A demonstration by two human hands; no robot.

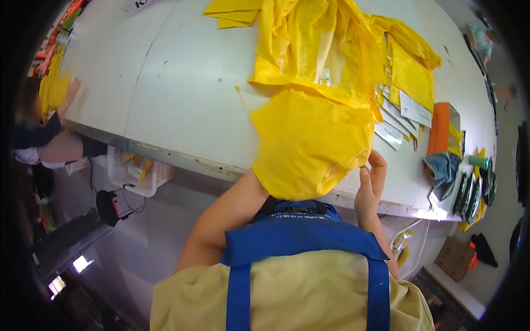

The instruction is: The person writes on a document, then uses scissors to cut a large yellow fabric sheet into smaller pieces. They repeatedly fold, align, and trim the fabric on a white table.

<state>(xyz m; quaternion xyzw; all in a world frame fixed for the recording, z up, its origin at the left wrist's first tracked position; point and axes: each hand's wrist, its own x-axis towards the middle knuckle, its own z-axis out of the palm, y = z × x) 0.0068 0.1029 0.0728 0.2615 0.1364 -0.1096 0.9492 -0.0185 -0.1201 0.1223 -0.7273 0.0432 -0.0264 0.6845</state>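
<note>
A yellow raincoat (317, 52) of thin, shiny material lies on the white table, its hood (312, 140) toward me and hanging over the near edge. My left hand is hidden under the hood; only the wrist (259, 185) and forearm show at its left side, so its fingers cannot be read. At the hood's right edge is my right hand (371, 185), its fingers curved and the thumb apart from them. The fingertips come close to the yellow material, and I see nothing held between them. A thin yellow cord (238, 91) lies left of the hood.
More folded yellow garments (411, 66) and printed sheets (391, 132) lie to the right. Beyond them stand an orange box (440, 127) and dark packets (469, 193). White baskets (157, 185) hang below the table edge. At far left, another person's hand (73, 91) touches yellow material.
</note>
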